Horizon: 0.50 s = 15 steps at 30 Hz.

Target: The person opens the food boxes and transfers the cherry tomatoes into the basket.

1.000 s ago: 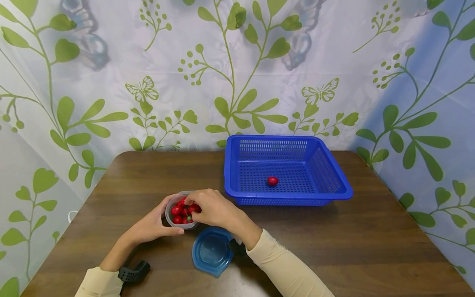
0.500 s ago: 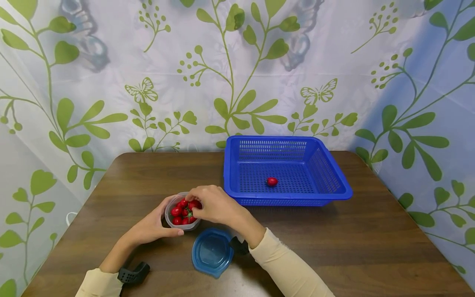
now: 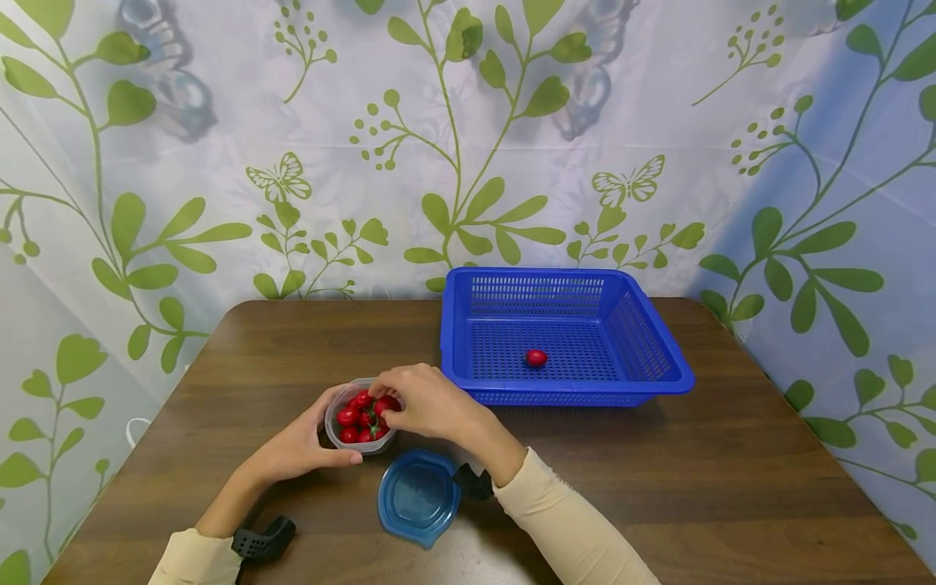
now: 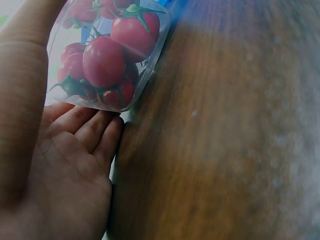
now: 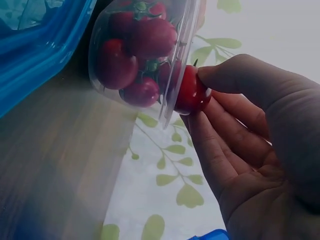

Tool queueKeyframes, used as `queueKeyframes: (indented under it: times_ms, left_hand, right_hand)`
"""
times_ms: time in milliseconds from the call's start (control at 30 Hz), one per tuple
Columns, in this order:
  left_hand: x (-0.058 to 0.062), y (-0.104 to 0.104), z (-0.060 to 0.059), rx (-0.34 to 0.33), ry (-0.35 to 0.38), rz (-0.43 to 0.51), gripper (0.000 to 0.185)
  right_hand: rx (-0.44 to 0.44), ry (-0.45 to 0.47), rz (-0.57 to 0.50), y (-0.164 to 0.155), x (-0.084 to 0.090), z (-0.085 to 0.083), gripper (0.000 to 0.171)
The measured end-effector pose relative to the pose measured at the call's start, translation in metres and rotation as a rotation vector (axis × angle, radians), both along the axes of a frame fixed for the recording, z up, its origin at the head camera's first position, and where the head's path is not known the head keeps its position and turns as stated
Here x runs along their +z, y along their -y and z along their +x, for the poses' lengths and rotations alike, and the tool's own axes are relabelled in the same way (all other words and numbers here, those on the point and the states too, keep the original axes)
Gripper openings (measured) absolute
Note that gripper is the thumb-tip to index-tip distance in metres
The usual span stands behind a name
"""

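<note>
A small clear plastic container (image 3: 369, 448) of red cherry tomatoes (image 3: 348, 417), some with green stems, stands on the table left of centre. My left hand (image 3: 300, 443) holds it from the left, thumb along the near side and fingers round the far side. Over its right part, my right hand (image 3: 431, 406) pinches one cherry tomato (image 5: 192, 92) between thumb and fingers, right at the rim in the right wrist view. Another single tomato (image 3: 536, 358) lies inside the blue plastic basket (image 3: 578, 387).
A translucent blue lid (image 3: 418, 496) lies on the brown wooden table (image 3: 695, 487), in front of the container and just below my right wrist. The basket stands at the back, right of the container. Behind the table hangs a leaf-patterned cloth (image 3: 468, 162).
My right hand has shifted slightly right and pulled back a little over the container, uncovering more of the tomatoes. The left hand keeps its hold on the container.
</note>
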<state>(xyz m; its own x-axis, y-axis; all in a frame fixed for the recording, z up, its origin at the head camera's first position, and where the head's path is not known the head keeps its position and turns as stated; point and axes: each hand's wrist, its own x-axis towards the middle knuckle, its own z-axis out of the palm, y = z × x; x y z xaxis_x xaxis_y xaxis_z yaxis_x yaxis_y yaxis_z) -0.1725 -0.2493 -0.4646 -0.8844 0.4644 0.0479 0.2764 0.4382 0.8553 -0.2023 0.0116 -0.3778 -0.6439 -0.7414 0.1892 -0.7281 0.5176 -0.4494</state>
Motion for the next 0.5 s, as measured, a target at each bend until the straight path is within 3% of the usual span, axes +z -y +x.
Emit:
queueKeyframes:
  times_ms: [500]
  left_hand:
    - [0.001, -0.001, 0.001, 0.015, -0.031, -0.026, 0.092]
  right_hand:
    - [-0.046, -0.035, -0.102, -0.014, 0.017, -0.002, 0.026]
